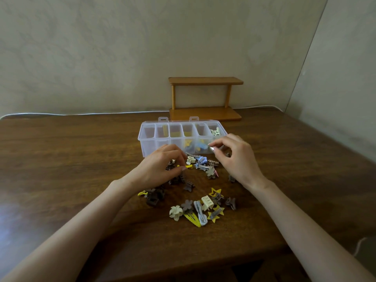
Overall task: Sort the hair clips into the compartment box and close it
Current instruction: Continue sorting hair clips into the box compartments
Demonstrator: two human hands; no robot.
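Observation:
A clear plastic compartment box (150, 137) stands open on the wooden table, with yellow, blue and pale clips in some of its sections. In front of it lies a loose pile of hair clips (200, 208) in brown, yellow, cream, grey and blue. My left hand (162, 165) rests on the pile's left part, its thumb and fingers pinching a small yellow clip (188, 166). My right hand (234, 157) hovers at the box's front right, fingertips pinching a small silver-grey clip (211, 148).
A small two-tier wooden shelf (205, 98) stands behind the box against the wall. A white cable (61, 113) runs along the table's back edge. The table's front edge (183, 267) is near me.

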